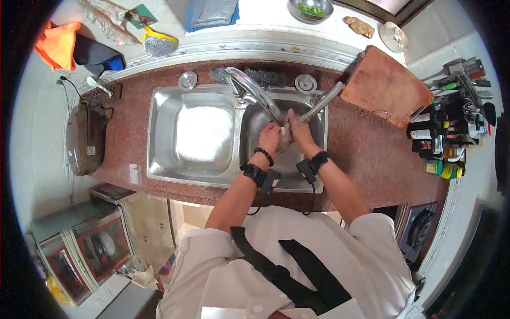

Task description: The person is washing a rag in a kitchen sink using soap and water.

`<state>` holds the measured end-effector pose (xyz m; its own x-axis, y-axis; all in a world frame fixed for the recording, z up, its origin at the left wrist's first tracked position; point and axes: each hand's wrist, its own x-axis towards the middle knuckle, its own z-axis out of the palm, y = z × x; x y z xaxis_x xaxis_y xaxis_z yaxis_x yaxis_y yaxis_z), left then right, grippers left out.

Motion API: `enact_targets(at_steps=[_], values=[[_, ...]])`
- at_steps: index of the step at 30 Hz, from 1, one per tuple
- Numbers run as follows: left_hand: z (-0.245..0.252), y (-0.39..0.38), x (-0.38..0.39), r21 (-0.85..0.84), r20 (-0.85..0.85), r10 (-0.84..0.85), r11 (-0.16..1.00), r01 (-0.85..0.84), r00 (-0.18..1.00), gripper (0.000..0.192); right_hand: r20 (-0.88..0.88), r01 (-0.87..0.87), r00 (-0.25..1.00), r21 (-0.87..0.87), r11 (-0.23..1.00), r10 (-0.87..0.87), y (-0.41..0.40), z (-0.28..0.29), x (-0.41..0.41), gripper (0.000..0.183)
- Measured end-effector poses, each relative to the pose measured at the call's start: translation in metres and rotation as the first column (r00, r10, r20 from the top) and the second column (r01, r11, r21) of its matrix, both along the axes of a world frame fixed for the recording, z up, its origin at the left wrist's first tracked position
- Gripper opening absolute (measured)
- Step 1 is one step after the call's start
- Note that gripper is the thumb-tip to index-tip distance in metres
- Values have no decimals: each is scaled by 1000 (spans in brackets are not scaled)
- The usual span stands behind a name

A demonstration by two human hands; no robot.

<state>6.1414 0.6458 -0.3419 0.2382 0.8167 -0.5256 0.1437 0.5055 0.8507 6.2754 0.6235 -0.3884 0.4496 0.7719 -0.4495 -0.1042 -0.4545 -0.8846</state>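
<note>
Both hands are in the right basin of a stainless steel double sink, below the spout of a curved chrome faucet. Between them is a pale, wet-looking item, partly hidden by the fingers; its exact kind is unclear. My left hand grips its left side with curled fingers. From the right, my right hand holds its upper part, fingertips close to the faucet's mouth. Just beyond that hand, a slanting metal tube reaches over the basin's right rim.
The left basin adjoins. Two sink strainers and dark scouring pads lie along the back rim. A wooden cutting board leans at right, near bottles and knives. A brown appliance stands left.
</note>
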Motion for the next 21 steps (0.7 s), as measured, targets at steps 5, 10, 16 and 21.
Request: enact_targets(at_steps=[5, 10, 16, 21], values=[[13, 1, -16, -196, 175, -60, 976, 95, 983, 30, 27, -205, 978, -70, 976, 207, -19, 69, -7, 35], [-39, 11, -17, -201, 248, -29, 976, 81, 968, 32, 516, -213, 845, 75, 974, 145, -20, 56, -19, 34], [-95, 11, -22, -540, 603, 278, 832, 126, 747, 45, 454, -437, 814, 69, 897, 362, -25, 71, -64, 30], [3, -4, 25, -281, 25, 161, 948, -148, 987, 50, 816, -261, 522, -125, 957, 249, -10, 20, -8, 34]])
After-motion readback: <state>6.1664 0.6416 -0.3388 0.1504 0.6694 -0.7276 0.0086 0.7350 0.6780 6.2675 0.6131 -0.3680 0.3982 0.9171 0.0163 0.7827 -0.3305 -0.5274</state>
